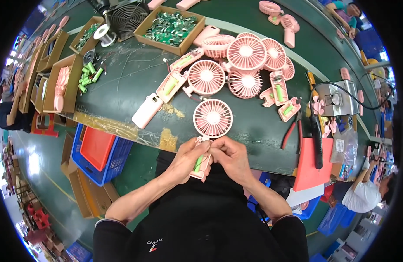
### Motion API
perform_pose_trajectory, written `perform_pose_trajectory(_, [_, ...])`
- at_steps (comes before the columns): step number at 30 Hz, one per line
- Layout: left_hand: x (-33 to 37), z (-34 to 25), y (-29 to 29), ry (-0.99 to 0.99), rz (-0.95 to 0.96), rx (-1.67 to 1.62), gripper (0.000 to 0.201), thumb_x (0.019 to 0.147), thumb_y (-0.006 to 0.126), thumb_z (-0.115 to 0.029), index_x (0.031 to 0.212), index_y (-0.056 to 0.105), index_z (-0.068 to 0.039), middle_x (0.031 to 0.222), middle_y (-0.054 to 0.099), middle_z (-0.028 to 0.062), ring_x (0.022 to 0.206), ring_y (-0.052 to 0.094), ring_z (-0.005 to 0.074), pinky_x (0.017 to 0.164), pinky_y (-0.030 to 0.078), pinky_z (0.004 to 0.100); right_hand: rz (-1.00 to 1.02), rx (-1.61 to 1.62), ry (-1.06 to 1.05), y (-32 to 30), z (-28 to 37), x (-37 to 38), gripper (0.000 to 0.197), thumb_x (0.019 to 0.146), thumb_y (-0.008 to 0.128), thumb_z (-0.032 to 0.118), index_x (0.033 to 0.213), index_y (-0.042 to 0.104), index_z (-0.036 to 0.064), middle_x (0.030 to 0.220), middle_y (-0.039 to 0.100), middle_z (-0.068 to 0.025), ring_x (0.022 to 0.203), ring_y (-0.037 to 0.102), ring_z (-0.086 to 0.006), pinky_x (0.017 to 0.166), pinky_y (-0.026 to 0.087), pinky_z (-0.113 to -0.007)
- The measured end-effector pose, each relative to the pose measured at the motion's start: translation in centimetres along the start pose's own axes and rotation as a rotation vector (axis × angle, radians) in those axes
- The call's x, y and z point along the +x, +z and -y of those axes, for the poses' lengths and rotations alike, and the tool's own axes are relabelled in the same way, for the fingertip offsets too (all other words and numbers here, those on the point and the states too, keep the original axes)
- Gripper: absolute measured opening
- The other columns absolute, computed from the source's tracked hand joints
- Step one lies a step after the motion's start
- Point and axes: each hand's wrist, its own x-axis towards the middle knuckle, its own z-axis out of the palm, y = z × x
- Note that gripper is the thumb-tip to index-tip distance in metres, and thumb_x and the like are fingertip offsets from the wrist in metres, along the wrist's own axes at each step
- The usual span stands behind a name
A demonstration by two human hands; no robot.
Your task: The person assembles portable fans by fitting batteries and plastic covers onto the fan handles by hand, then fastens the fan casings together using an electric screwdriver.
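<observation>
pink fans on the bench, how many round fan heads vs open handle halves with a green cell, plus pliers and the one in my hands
Round fan heads on the bench: 7
Fan held in the hands: 1
Open handle halves with a green cell: 4
Red-handled pliers: 1
Total: 13

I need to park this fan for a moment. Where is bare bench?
Bare green bench lies between the loose green batteries and the white handle shell. Right of centre is crowded: the pile of pink fans, then the pliers.
</observation>
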Motion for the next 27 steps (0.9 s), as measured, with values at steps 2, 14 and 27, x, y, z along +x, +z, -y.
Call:
perform_pose_trajectory(2, [-0.05, -0.01, -0.16, 0.003, -0.012, 0.008, 0.029, 0.099, 0.051, -0.029, 0.098, 0.046, -0.001, 0.074, 0.057, 0.0089, 0.049, 0.058, 0.0171, 0.037, 0.048, 0.0307, 0.023, 0.03, 0.011, 0.06, -0.3, 0.24, 0.004, 0.094, 0.06, 0.003, 0.095, 0.06, -0.0015, 0.077, 0.065, -0.0034, 0.068, 0.058, -0.006, 0.059, 0.046, -0.021])
perform_pose_trajectory(14, [-0.09, -0.15, -0.2, 0.026, 0.007, 0.027, 0.028, 0.099, 0.05, -0.027, 0.094, 0.047, 0.0, 0.072, 0.057, 0.0094, 0.048, 0.058, 0.0176, 0.036, 0.047, 0.0314, 0.047, 0.066, 0.067, -0.2, 0.47, 0.64, 0.008, 0.094, 0.062, 0.007, 0.096, 0.063, -0.0001, 0.072, 0.064, -0.0029, 0.058, 0.052, -0.0029, 0.047, 0.034, -0.018])
perform_pose_trajectory(27, [-0.26, 0.01, 0.3, 0.031, -0.03, 0.01, 0.027, 0.099, 0.053, -0.026, 0.099, 0.049, 0.0, 0.072, 0.058, 0.0095, 0.047, 0.058, 0.0177, 0.036, 0.047, 0.0309, 0.035, 0.046, 0.054, -0.25, 0.03, 0.36, 0.005, 0.092, 0.062, 0.007, 0.095, 0.063, 0.002, 0.073, 0.064, -0.0005, 0.06, 0.053, -0.0035, 0.05, 0.037, -0.019])
